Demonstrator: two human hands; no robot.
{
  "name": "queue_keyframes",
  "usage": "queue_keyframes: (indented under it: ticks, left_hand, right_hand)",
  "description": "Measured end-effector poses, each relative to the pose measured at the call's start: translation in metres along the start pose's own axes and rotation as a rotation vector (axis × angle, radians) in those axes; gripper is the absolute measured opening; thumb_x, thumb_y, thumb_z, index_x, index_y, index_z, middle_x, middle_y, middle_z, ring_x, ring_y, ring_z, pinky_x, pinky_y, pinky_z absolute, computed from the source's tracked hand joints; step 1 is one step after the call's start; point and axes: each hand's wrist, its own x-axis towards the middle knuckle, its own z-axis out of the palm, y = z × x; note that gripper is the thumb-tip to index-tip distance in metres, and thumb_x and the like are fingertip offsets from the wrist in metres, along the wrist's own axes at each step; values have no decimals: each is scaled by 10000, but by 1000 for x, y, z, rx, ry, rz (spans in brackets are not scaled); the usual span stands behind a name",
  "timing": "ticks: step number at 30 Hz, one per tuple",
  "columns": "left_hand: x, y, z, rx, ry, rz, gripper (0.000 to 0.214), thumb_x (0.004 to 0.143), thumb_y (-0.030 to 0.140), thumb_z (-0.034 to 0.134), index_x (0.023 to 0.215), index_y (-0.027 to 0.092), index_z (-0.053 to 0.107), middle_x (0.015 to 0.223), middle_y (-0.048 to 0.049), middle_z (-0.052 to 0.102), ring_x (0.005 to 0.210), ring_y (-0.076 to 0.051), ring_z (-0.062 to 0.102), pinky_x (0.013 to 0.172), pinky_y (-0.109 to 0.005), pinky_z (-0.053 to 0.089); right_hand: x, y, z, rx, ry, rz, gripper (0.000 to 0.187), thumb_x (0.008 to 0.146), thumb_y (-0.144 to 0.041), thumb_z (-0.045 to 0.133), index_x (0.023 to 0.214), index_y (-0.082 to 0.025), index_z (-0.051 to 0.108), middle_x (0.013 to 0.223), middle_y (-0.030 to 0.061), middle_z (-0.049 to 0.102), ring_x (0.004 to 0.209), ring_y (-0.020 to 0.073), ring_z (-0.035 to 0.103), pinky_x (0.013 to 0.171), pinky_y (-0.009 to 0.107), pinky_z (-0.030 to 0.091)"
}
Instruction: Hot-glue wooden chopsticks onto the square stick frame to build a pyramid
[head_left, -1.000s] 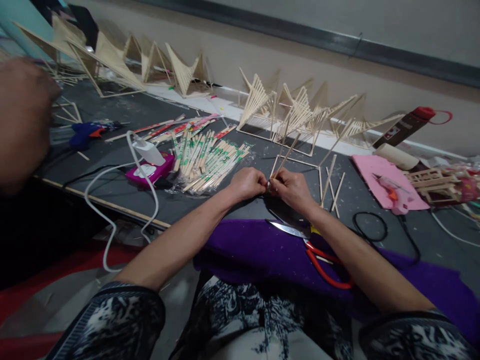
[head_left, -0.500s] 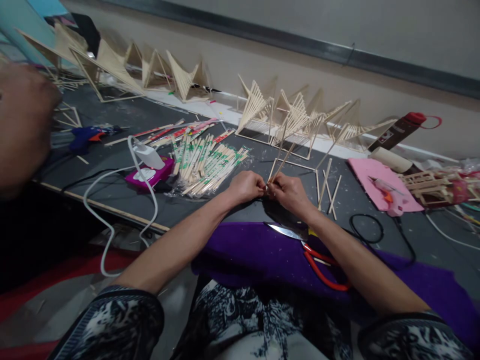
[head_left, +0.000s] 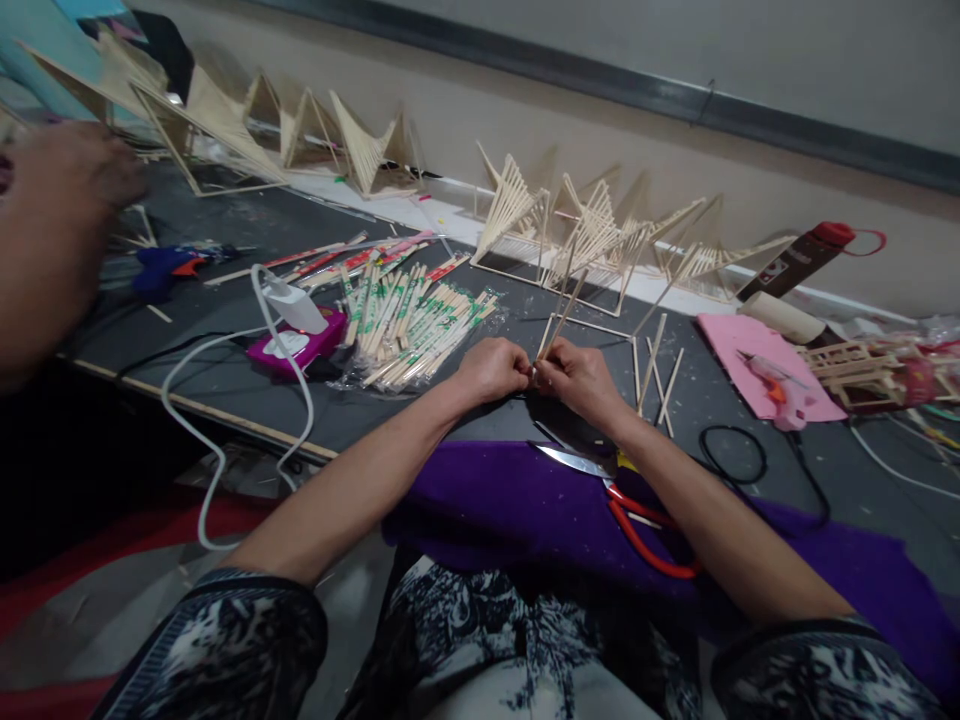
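Note:
My left hand (head_left: pixel 491 368) and my right hand (head_left: pixel 581 380) meet over a dark mat (head_left: pixel 247 375), both pinched on the near ends of a pair of thin wooden chopsticks (head_left: pixel 564 305) that slant up and away. Just left lies a heap of wrapped chopsticks (head_left: pixel 412 320). Loose sticks (head_left: pixel 656 370) lie to the right of my right hand. Red-handled scissors (head_left: pixel 637 520) rest on a purple cloth (head_left: pixel 495 500) under my right forearm.
Finished stick structures (head_left: pixel 592 235) line the wall. A white charger on a pink box (head_left: pixel 300 335) with its cable, a blue glue gun (head_left: pixel 169 268), a pink pad (head_left: pixel 765 375) with another glue gun, and a black cord (head_left: pixel 731 465) lie about. Another person's arm (head_left: pixel 49 240) reaches in at far left.
My hands stay pinched on the sticks with almost no shift. The other person's arm at far left has moved slightly up and away.

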Motion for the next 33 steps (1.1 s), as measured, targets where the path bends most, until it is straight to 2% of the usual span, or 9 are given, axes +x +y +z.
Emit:
queue_keyframes:
  ticks: [13,33]
  left_hand:
    - [2,-1,-1,12,-15,-8,199,699,254,650,836,215,789,750,-13,738,695,-158,626,583,-247,354]
    - [-2,3,-3,-24,-13,-10,175,690,227,648,801,196,780,691,-13,706,635,-146,579,563,-255,324]
  right_hand:
    - [2,-3,1,15,35,104,116,849,-218,552,735,-199,565,584,-11,652,566,133,628,569,212,413]
    - [1,1,3,-68,69,84,143,830,-256,527,698,-209,556,569,-10,619,538,127,554,551,230,361]
